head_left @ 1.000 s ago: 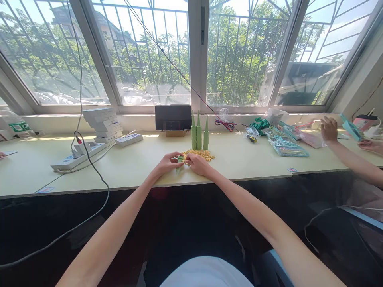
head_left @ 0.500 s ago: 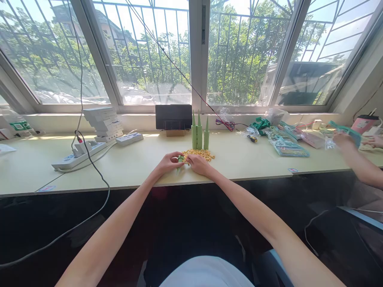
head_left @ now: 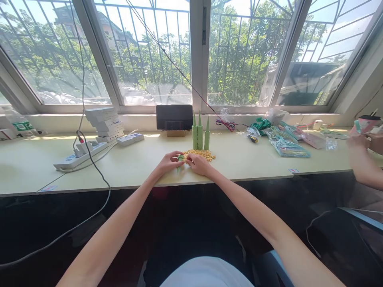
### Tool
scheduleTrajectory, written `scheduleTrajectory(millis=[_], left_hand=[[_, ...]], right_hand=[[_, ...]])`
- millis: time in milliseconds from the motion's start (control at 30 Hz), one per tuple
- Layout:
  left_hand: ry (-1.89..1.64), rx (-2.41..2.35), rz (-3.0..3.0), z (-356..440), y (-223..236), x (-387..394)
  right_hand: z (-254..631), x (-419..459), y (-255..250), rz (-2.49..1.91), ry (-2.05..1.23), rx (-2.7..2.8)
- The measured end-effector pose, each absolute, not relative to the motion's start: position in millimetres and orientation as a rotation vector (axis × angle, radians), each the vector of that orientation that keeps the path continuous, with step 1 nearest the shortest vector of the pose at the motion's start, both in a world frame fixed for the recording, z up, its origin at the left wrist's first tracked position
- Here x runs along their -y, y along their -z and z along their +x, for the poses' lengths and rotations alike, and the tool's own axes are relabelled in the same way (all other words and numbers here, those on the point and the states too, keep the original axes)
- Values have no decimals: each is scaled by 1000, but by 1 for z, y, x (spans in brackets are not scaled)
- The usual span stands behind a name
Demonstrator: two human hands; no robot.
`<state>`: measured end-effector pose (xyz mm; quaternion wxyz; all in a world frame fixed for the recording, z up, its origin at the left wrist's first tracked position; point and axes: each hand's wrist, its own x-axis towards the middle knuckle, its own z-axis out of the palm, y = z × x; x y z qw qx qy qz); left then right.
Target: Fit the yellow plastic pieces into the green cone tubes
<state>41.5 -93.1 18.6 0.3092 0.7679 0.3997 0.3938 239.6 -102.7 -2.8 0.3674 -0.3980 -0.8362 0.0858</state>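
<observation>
My left hand (head_left: pixel 170 162) is closed around a small green pointed tube (head_left: pixel 179 163), its tip angled down toward the front edge of the table. Close beside it, my right hand (head_left: pixel 198 164) has its fingers pinched at the near left side of a pile of small yellow pieces (head_left: pixel 206 154). Whatever sits between those fingertips is too small to make out. Directly behind the pile, three taller green tubes with pointed tops (head_left: pixel 200 135) stand upright, two of them side by side and one slightly apart on the right.
Behind the tubes a black tablet (head_left: pixel 174 117) leans on a brown stand (head_left: pixel 176 133). Left are stacked white boxes (head_left: pixel 104 123) and a power strip (head_left: pixel 79 155) with cables. Right lie plastic packets (head_left: pixel 289 145) and a yellow-black tool (head_left: pixel 253 138). A co-worker's hands (head_left: pixel 359 141) work far right.
My hands stay almost in place, with only small finger movements at the tube and the pile. At far right, the co-worker's hand has moved right, toward their other hand.
</observation>
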Motion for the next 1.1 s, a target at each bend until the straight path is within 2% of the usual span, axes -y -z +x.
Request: scheduleTrajectory(millis=[667,1100], left_hand=[[-1002,-1000,2008,43,-17,93],[-1174,-1063,2194,43,-10,91]], right_hand=[[238,102,0,-962,-118,2057],[236,102,1,-1009,-147,2062]])
